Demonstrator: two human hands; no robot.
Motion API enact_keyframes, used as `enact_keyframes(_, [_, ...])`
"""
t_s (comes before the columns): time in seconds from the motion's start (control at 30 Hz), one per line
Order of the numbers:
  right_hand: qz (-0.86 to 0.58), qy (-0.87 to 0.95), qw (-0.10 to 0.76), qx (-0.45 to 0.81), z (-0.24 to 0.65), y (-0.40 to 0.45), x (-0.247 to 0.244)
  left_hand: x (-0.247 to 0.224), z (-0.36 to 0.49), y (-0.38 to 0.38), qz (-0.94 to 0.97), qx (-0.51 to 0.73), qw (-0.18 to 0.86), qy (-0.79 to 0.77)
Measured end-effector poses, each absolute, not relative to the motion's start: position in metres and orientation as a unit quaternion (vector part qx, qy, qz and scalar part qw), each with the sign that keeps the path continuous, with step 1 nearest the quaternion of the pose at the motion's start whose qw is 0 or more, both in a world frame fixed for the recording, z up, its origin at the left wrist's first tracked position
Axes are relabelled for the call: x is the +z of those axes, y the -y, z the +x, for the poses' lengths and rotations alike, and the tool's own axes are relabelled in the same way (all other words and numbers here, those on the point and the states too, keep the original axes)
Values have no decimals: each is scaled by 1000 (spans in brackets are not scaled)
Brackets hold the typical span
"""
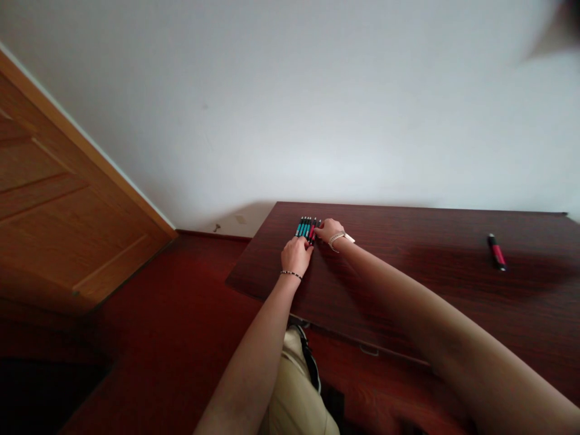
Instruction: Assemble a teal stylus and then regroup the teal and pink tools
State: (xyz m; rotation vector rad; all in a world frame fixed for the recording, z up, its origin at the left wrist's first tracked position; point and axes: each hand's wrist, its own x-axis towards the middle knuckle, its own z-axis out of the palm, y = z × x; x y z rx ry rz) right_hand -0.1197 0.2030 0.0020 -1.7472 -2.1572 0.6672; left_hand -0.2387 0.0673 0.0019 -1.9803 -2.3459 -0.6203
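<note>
A row of slim pens with teal grips [302, 227] lies side by side near the left end of the dark wooden table. Against their right side is a pen with a red grip [312, 229]. My left hand [295, 256] is closed at the near ends of the row, its thumb by the red pen; it covers the lower parts of the pens. My right hand [329, 229] pinches the rightmost pen [319, 223] at the row's right side, hiding most of that pen. Away to the right, a separate red and black pen [497, 252] lies alone on the table.
The wooden table [408, 241] stands against a white wall [317, 109], its rounded left corner over a red floor [172, 326]. A wooden door [81, 217] is at the left. My leg in light trousers [294, 393] is below the table's front edge.
</note>
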Motion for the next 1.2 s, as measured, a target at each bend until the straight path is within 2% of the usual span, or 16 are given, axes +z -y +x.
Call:
enact_keyframes(0.57, [-569, 778, 170, 206, -101, -189, 7, 2, -225, -80, -590, -204, -1, 781])
enact_keyframes(0.67, [-575, 776, 184, 186, -54, -182, 11, 3, -223, -81, -580, -198, -10, 790])
enact_keyframes(0.8, [-632, 737, 193, 142, 53, -181, 12, 7, -219, -81, -570, -187, -9, 800])
enact_keyframes(0.93, [-745, 646, 152, 69, 179, -178, 10, 12, -215, -81, -568, -179, -8, 803])
enact_keyframes(1.07, [-798, 584, 137, 60, 272, -165, 4, 13, -214, -82, -567, -171, -14, 806])
enact_keyframes(1.2, [-805, 572, 119, 108, 313, -159, -4, 14, -214, -86, -563, -165, -19, 810])
